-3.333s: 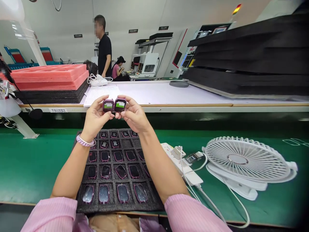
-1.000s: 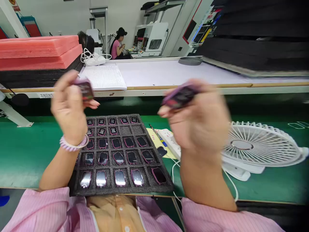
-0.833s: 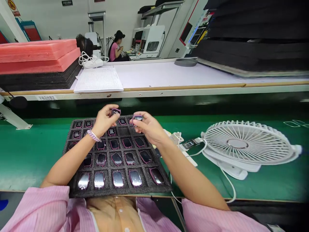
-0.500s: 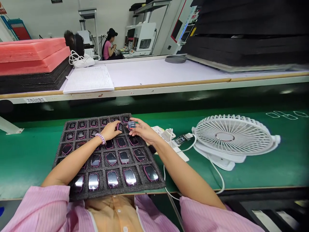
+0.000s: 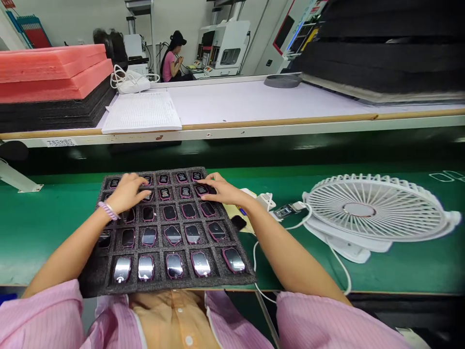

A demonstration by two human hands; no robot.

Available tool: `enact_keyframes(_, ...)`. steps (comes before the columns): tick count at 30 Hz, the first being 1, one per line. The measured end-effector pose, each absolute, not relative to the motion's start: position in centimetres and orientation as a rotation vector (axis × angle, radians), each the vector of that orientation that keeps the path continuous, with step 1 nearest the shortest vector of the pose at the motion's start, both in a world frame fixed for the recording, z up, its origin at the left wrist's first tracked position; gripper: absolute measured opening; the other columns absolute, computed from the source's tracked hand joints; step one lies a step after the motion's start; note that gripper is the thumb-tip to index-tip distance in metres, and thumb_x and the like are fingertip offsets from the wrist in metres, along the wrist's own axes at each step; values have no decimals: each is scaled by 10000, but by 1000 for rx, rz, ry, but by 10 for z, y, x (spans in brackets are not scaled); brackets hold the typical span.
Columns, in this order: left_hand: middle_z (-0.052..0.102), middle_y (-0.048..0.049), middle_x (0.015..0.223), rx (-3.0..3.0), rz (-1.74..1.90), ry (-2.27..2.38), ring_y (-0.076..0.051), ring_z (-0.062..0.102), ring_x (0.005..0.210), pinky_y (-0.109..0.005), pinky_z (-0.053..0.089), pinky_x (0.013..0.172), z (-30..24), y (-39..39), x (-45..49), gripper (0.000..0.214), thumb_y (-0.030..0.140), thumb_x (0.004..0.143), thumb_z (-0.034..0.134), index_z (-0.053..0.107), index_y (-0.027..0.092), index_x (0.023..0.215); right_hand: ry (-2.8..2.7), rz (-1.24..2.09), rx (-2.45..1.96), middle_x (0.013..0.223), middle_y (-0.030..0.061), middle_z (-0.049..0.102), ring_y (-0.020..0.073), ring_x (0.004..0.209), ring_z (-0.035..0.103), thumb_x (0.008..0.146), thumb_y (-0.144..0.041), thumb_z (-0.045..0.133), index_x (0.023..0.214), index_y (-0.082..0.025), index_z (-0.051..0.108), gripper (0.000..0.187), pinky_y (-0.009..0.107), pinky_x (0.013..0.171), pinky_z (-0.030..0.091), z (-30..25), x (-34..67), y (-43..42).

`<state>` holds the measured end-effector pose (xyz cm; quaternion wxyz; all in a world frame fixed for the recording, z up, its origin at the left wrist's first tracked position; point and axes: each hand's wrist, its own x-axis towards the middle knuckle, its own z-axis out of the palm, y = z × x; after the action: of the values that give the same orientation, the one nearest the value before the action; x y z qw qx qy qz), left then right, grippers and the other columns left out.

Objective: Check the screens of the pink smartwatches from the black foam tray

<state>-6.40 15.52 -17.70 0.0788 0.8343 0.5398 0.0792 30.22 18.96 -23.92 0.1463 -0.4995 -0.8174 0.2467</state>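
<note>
Grip, right hand (image 5: 224, 190): thumb and fingers parted about one purple-rimmed watch (image 5: 202, 190) at the far-right pocket, second row from the back, of a dark foam tray (image 5: 92, 275); whether pinched, cannot tell from here. Grip, left hand (image 5: 126, 194): over the tray's back-left pockets, hold likewise unclear. Tray: on green worktop (image 5: 39, 232). White fan (image 5: 358, 209): right of it, apart. Ruled sheets (image 5: 143, 111): on shelf (image 5: 232, 104) behind.

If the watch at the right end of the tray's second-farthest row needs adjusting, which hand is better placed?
The right hand, I'd judge: its fingertips are at that watch. The left hand is over the left part of the tray, with other watches between.
</note>
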Motion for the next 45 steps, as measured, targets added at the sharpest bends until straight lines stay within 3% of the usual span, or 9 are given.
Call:
enact_keyframes(5, 687, -182, 1119, 2383, -9, 1958, -359, 597, 1085, -491, 444, 1036, -181, 113, -147, 426, 460, 981, 515, 687, 110, 1152, -2545, 315, -1453, 1292, 199, 548, 410, 1244, 561, 932, -220, 781, 1446, -134, 650, 537, 561, 1106, 468, -223, 260, 181)
enact_keyframes(12, 686, -243, 1185, 2229, -315, 2099, -401, 621, 1142, -490, 480, 1023, -203, 72, -147, 451, 417, 956, 525, 696, 54, 1164, -2829, 525, -958, 1222, 156, 629, 323, 1216, 599, 1040, -235, 735, 1289, -140, 728, 266, 456, 1056, 478, -202, 122, 143)
enact_keyframes(19, 743, -186, 1074, 2153, 16, 2118, -382, 677, 1058, -498, 533, 922, -200, 75, -152, 303, 409, 869, 582, 707, 156, 979, -2890, 424, -1145, 1270, 258, 611, 407, 1249, 561, 1044, -340, 739, 1152, -31, 730, 328, 490, 1052, 428, -203, 43, 123)
enact_keyframes(24, 706, -49, 955, 1707, 1017, 1527, -202, 678, 789, -358, 583, 741, -155, 77, -147, 397, 464, 774, 701, 548, 199, 1027, -2785, 574, -1177, 1179, 182, 688, 356, 1135, 644, 990, -269, 794, 1169, -103, 658, 279, 418, 933, 491, -208, 38, 115)
enact_keyframes(29, 658, -39, 965, 1614, 1327, 1186, -116, 595, 714, -234, 506, 599, -101, 93, -100, 383, 331, 795, 721, 607, 162, 1119, -2645, 694, -1108, 1065, 113, 735, 289, 1007, 718, 1015, -126, 660, 1106, -172, 546, 153, 362, 854, 515, -196, 56, 122)
enact_keyframes(32, 678, -65, 1041, 1608, 1418, 1097, -145, 644, 857, -242, 544, 695, -92, 113, -70, 377, 287, 794, 713, 626, 153, 1135, -2253, 1169, -932, 1018, 58, 737, 202, 788, 723, 1057, -242, 563, 1067, -227, 427, 137, 287, 665, 528, -187, 83, 138)
enact_keyframes(35, 687, -66, 1054, 1582, 1424, 1047, -150, 648, 893, -263, 568, 778, -98, 130, -44, 387, 245, 798, 698, 636, 150, 1169, -1647, 1650, -645, 1029, 59, 756, 152, 639, 670, 971, -452, 710, 1085, -232, 462, 351, 242, 545, 495, -178, 116, 151)
enact_keyframes(38, 691, -67, 1038, 1586, 1418, 1056, -164, 652, 891, -280, 580, 784, -109, 140, -26, 410, 220, 797, 695, 640, 149, 1197, -1327, 1741, -590, 1080, 71, 758, 155, 713, 699, 845, -449, 869, 1212, -213, 600, 513, 261, 625, 561, -167, 145, 154)
enact_keyframes(45, 722, -104, 1164, 1725, 1386, 1208, -202, 693, 964, -341, 579, 892, -121, 141, -20, 491, 224, 809, 679, 628, 147, 1291, -1214, 1726, -510, 1135, 36, 734, 190, 962, 749, 854, -371, 912, 1345, -264, 652, 566, 324, 908, 626, -148, 169, 144)
